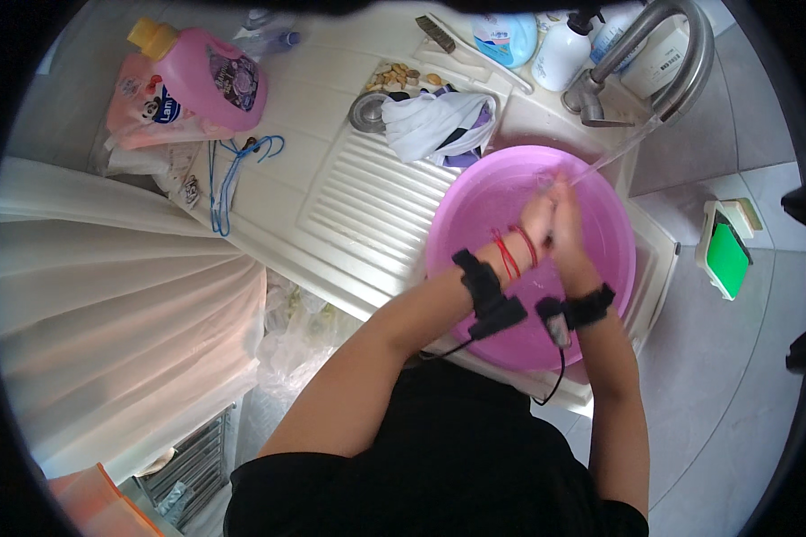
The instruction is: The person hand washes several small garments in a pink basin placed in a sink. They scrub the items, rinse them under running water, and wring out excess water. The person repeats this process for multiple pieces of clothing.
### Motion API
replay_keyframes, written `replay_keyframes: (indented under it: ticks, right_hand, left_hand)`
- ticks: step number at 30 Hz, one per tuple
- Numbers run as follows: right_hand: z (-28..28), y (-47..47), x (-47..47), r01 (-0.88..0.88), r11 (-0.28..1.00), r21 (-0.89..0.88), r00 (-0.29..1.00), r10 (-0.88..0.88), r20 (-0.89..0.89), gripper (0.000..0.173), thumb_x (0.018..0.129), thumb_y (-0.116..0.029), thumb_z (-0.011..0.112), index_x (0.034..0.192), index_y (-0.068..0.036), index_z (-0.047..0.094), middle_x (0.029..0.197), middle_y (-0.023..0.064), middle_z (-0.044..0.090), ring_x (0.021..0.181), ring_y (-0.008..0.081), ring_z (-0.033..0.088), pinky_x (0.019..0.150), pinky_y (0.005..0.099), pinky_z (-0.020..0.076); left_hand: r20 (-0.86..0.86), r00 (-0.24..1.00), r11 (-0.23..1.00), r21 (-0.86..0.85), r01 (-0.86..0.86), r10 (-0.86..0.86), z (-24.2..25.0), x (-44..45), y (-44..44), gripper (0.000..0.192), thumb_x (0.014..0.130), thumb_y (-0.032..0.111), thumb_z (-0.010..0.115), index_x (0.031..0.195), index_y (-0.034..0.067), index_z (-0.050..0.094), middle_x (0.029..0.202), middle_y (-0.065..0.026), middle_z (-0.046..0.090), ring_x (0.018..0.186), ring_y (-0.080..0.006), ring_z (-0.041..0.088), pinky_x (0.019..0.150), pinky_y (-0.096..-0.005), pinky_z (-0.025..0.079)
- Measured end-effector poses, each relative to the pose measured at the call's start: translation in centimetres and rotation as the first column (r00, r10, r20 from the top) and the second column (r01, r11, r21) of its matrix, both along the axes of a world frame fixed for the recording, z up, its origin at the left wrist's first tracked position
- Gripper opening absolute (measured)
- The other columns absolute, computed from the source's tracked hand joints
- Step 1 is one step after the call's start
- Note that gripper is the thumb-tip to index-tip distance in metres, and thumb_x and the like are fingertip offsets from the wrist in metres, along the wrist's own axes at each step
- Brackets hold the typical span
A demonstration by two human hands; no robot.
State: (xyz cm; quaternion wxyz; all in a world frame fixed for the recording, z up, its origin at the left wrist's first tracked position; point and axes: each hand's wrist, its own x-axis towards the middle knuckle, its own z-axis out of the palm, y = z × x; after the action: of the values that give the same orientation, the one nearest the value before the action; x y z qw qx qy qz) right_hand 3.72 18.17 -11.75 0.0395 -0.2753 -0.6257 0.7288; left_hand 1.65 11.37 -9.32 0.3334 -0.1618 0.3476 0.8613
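Over a pink plastic basin [457, 215], my left hand [537, 218] and my right hand [565, 215] are pressed together, palms facing. Water runs from the curved metal faucet [695, 74] and reaches the basin beside my fingertips. Red string bracelets [507, 255] circle my left wrist, and each forearm wears a black strap with a small wired device. Whether anything small lies between the palms is hidden. Left of the basin, a bunched white and purple cloth [436, 124] rests on the ribbed drainboard [376, 201], touching a metal sink strainer [368, 112].
A scrub brush [477, 54], a white pump bottle [561, 57] and other bottles line the back. Pink detergent [208, 80] and blue wire hangers [232, 178] lie at the left. A green-faced brush [727, 262] hangs on the right wall. A pale curtain [127, 309] hangs at lower left.
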Motion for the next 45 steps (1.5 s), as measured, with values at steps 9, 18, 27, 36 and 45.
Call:
replay_keyframes:
  ticks: [9, 18, 27, 36, 45]
  right_hand:
    - [-0.1, 0.6, -0.1, -0.075, 0.947, 0.312, 0.972, 0.14, -0.189, 0.054, 0.093, -0.042, 0.034, 0.127, 0.0, 0.04, 0.124, 0.0182, 0.047, 0.117, 0.0247, 0.043, 0.099, 0.0348, 0.0298]
    - [-0.7, 0.3, 0.3, -0.089, 0.995, 0.041, 0.991, 0.092, -0.097, 0.042, 0.09, -0.035, 0.047, 0.111, 0.001, 0.052, 0.097, 0.0114, 0.059, 0.088, 0.0157, 0.056, 0.076, 0.0274, 0.0438]
    - [0.9, 2.7, 1.9, -0.175, 0.727, -0.664, 0.98, 0.193, -0.047, 0.035, 0.089, -0.039, 0.049, 0.11, -0.011, 0.052, 0.099, 0.0011, 0.058, 0.089, 0.0156, 0.058, 0.075, 0.0321, 0.0473]
    - [2.7, 3.3, 3.2, 0.026, 0.995, -0.094, 1.0, -0.027, -0.008, 0.032, 0.083, -0.02, 0.061, 0.111, -0.009, 0.05, 0.103, 0.0037, 0.054, 0.092, 0.0186, 0.054, 0.077, 0.0341, 0.0438]
    - [1.7, 0.3, 1.3, 0.027, 0.572, 0.82, 0.991, 0.093, -0.097, 0.024, 0.079, -0.023, 0.059, 0.072, 0.0, 0.057, 0.077, 0.0162, 0.053, 0.083, 0.0326, 0.051, 0.073, 0.0413, 0.0388]
  left_hand:
    - [-0.054, 0.997, 0.987, 0.156, -0.048, 0.057, -1.6, 0.6, 0.8, 0.025, 0.091, 0.026, 0.047, 0.105, 0.007, 0.052, 0.098, -0.0074, 0.056, 0.088, -0.018, 0.053, 0.08, -0.0326, 0.045]
    - [-0.05, 0.977, 0.969, -0.125, -0.213, 0.208, -2.3, 0.6, 1.5, 0.028, 0.094, 0.028, 0.04, 0.096, 0.003, 0.053, 0.084, -0.0062, 0.056, 0.073, -0.0154, 0.055, 0.064, -0.0316, 0.048]
    - [0.037, 0.996, 0.927, 0.37, 0.06, -0.079, -4.1, -1.3, -1.5, 0.053, 0.093, 0.048, 0.025, 0.112, 0.007, 0.053, 0.105, -0.0112, 0.057, 0.096, -0.026, 0.055, 0.086, -0.0416, 0.044]
    - [0.146, 0.981, 0.964, 0.217, -0.156, 0.126, -3.7, -2.1, -4.4, 0.044, 0.095, 0.04, 0.021, 0.101, 0.013, 0.055, 0.104, -0.0064, 0.059, 0.098, -0.0247, 0.054, 0.09, -0.0463, 0.039]
    - [0.008, 0.999, 0.966, 0.255, 0.041, -0.044, -4.5, 1.5, -0.8, 0.032, 0.088, 0.033, 0.043, 0.104, 0.008, 0.053, 0.103, -0.0117, 0.057, 0.099, -0.0253, 0.054, 0.09, -0.0393, 0.041]
